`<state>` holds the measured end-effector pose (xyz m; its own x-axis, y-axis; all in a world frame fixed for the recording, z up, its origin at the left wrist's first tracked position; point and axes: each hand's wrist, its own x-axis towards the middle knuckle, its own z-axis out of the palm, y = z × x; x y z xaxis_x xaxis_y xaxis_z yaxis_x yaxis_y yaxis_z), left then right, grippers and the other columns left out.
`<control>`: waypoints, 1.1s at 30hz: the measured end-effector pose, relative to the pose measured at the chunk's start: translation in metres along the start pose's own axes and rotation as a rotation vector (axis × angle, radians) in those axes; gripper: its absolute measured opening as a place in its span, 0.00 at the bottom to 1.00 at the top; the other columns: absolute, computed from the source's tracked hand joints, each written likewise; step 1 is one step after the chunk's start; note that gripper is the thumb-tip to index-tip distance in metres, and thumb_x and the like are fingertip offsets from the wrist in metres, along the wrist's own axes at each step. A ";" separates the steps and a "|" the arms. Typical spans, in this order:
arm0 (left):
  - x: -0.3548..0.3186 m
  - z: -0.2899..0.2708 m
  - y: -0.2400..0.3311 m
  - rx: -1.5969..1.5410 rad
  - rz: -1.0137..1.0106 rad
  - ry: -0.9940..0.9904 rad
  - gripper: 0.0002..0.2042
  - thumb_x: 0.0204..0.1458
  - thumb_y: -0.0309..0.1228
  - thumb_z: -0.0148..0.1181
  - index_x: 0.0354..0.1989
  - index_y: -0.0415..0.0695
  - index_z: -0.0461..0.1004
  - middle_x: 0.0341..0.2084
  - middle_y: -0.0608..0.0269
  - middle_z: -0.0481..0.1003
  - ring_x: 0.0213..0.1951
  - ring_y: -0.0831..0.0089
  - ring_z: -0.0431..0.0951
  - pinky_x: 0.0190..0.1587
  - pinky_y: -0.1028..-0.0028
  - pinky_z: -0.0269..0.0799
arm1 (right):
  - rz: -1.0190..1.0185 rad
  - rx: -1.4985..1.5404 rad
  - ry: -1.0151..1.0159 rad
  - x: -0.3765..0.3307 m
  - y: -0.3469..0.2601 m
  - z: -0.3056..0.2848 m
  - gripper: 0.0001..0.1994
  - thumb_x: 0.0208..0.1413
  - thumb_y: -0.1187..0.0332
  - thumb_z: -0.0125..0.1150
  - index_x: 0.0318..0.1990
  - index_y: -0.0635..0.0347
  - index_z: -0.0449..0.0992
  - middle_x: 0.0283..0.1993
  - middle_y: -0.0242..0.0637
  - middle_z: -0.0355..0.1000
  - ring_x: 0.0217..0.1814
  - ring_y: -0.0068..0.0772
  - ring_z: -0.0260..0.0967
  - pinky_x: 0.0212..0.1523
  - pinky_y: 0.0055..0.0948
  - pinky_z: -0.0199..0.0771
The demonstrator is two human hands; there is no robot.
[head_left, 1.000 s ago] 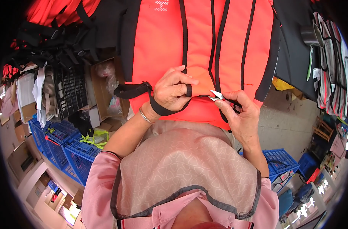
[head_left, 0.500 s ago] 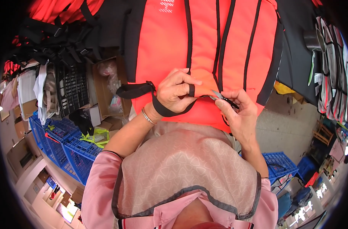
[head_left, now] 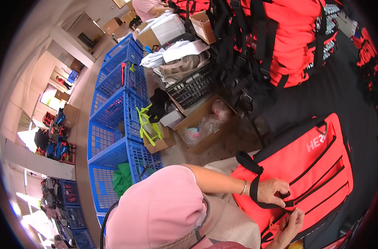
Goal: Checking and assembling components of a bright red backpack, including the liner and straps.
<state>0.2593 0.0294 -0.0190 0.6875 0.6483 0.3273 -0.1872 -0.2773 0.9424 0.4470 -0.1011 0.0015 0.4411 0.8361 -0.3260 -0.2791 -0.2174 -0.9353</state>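
Note:
A red-orange bag with black piping and a dark edge lies flat at the lower right. My left hand is closed on its near edge, fingers pinching the fabric. A black webbing strap passes around the left wrist, beside a metal bangle. My right hand is closed at the same edge, its fingertips close to the left ones. Only a dark bit of the small thread snips shows at its palm; the blades are hidden. Thin orange strands lie beside the right hand.
Red bags with black straps are piled at the back on a black-covered table. Blue plastic crates line the left. Between stand a cardboard box with plastic bags and a black crate. Another person is farther back.
The view has swung left, so the bag and both hands now appear at the lower right. The hands stay close together at the bag's edge; the snips' blades no longer show.

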 end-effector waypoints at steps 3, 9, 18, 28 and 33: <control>0.004 -0.005 0.006 -0.029 -0.013 0.013 0.15 0.45 0.31 0.71 0.25 0.34 0.70 0.30 0.55 0.73 0.36 0.59 0.75 0.40 0.66 0.70 | -0.012 -0.218 -0.003 0.000 -0.029 0.008 0.06 0.62 0.66 0.60 0.39 0.58 0.72 0.30 0.24 0.65 0.29 0.17 0.59 0.30 0.20 0.58; 0.012 -0.002 0.003 -0.070 -0.005 0.010 0.15 0.46 0.30 0.71 0.25 0.34 0.69 0.31 0.54 0.72 0.35 0.60 0.74 0.39 0.67 0.70 | 0.124 -0.110 -0.007 0.005 -0.033 0.003 0.07 0.62 0.66 0.61 0.43 0.56 0.73 0.35 0.31 0.71 0.32 0.20 0.67 0.31 0.16 0.67; 0.018 0.006 0.014 0.007 0.003 -0.133 0.15 0.47 0.31 0.70 0.25 0.34 0.70 0.31 0.54 0.71 0.36 0.58 0.74 0.40 0.65 0.70 | -0.014 -0.188 0.016 -0.004 -0.030 -0.012 0.05 0.63 0.67 0.58 0.40 0.55 0.70 0.24 0.24 0.62 0.22 0.14 0.56 0.22 0.16 0.52; 0.030 -0.024 0.021 0.245 0.081 -0.247 0.13 0.44 0.30 0.75 0.24 0.35 0.76 0.30 0.54 0.76 0.33 0.64 0.78 0.43 0.68 0.75 | 0.101 0.459 -0.140 0.003 -0.070 0.021 0.11 0.65 0.60 0.57 0.45 0.56 0.71 0.27 0.24 0.61 0.22 0.14 0.51 0.21 0.17 0.50; 0.052 -0.010 0.019 -0.128 -0.219 -0.024 0.08 0.43 0.20 0.70 0.34 0.36 0.82 0.31 0.63 0.77 0.35 0.73 0.76 0.40 0.75 0.71 | -0.207 0.500 0.038 0.008 -0.106 -0.014 0.17 0.63 0.57 0.59 0.51 0.58 0.71 0.28 0.23 0.64 0.23 0.14 0.54 0.23 0.15 0.54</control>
<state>0.2843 0.0647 0.0170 0.7373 0.6658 0.1143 -0.1183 -0.0392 0.9922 0.4919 -0.0787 0.0958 0.5575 0.8155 -0.1555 -0.5510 0.2234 -0.8040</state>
